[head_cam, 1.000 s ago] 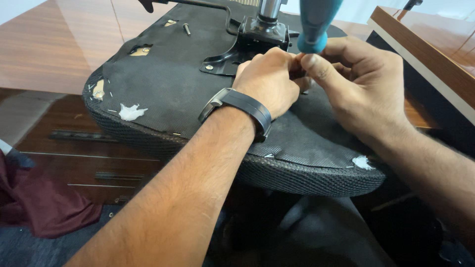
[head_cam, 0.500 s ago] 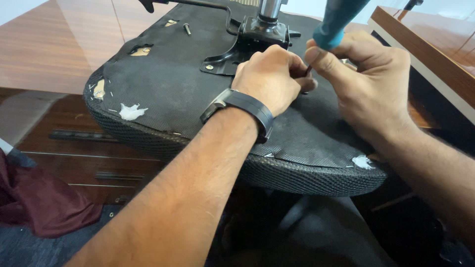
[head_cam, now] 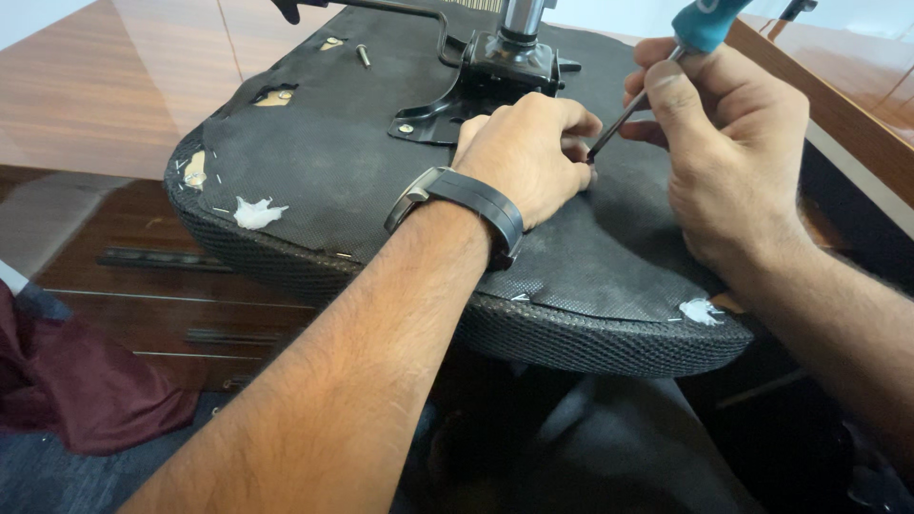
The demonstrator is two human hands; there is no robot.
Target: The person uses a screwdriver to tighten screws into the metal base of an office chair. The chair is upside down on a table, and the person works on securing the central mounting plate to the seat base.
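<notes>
Two hands work on the underside of an upturned chair seat (head_cam: 314, 181), which lies across a glossy wooden surface (head_cam: 105, 86). Left hand (head_cam: 528, 152), black watch (head_cam: 471, 211) at the wrist, curls shut on the fabric beside the metal bracket (head_cam: 495, 81). Right hand (head_cam: 733, 157) grips a blue-handled screwdriver (head_cam: 657, 81), tip angled down at the left fingers; what they pinch is hidden.

We see the upturned chair seat (head_cam: 362, 181) lying on the desk (head_cam: 105, 95), its metal bracket (head_cam: 500, 71) at the far side. Our left hand (head_cam: 528, 152) rests on the seat just left of the screwdriver (head_cam: 657, 76), which our right hand (head_cam: 733, 162) holds.
</notes>
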